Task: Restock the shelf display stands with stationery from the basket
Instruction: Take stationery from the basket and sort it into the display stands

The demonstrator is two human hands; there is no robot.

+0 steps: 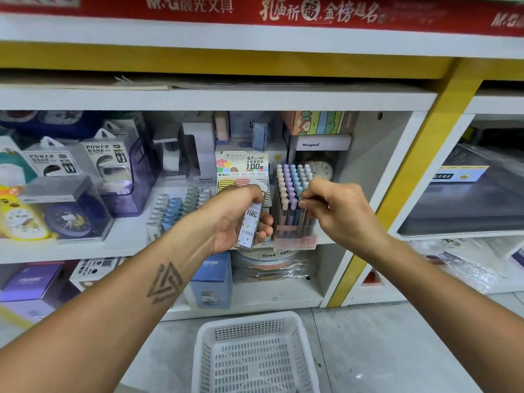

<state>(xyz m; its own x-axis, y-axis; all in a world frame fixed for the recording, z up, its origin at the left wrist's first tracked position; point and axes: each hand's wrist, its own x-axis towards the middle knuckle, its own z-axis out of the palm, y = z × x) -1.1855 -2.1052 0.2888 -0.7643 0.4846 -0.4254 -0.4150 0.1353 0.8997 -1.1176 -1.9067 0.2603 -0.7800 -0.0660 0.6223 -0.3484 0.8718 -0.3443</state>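
Nearest the lens, both forearms reach over a white mesh basket (255, 355) on the floor, which shows no stationery in the part in view. Up at the shelf, the left hand (241, 217) curls around a slim lead-refill case (249, 225) marked "100", held just in front of the refill display stand (242, 165). The right hand (337, 208) sits beside the pen stand (295, 199) with fingertips pinched together; it may hold something thin, but I cannot tell what, if anything. My read is that the case is about to go into the refill stand. The risks come from crowding: both stands are packed and stand close together, so a wrist could nudge the upright pens out of their rows, or the smooth case could slip from the fingers and fall towards the floor.
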